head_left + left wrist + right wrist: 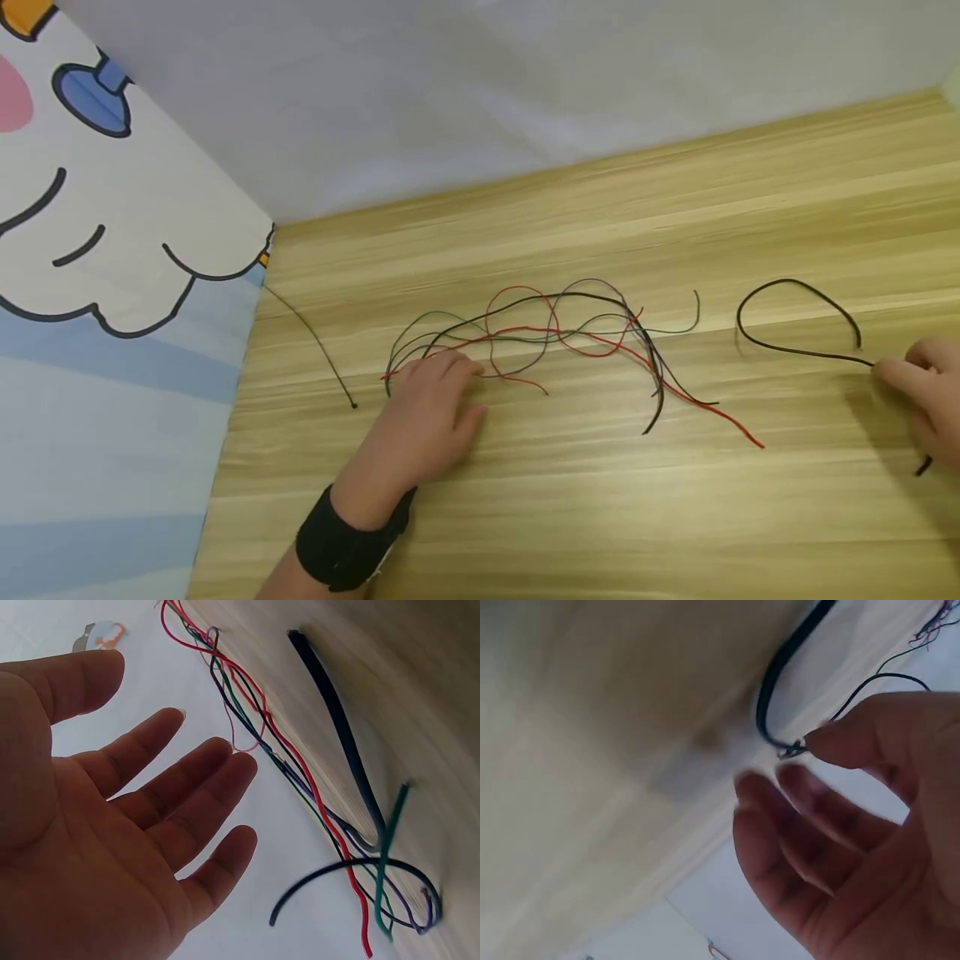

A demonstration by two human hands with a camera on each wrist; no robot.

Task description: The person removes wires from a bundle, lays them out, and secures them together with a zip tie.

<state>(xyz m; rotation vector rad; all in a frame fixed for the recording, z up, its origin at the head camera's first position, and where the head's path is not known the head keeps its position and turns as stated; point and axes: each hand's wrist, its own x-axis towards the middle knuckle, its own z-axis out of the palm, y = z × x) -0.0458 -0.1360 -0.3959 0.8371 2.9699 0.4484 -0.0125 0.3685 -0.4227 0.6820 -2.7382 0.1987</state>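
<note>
In the head view my left hand point(431, 417) is over the left end of a loose bundle of wires, palm down. The left wrist view shows that hand point(150, 795) with its fingers apart and nothing in them, beside red wire point(324, 810), green wire point(394, 825) and thick black wire point(334, 712). At the right edge, my right hand point(933, 396) pinches a separate black wire point(787, 348). One part of it loops out to the left; its other end shows below the hand. Up close, the right thumb point(847, 742) presses on this wire point(769, 697).
A thin dark cord point(318, 346) with a knob at its end lies left of the bundle. A white wall point(525, 100) rises behind the wooden table point(562, 533), and a cartoon-printed panel point(112, 400) stands at the left.
</note>
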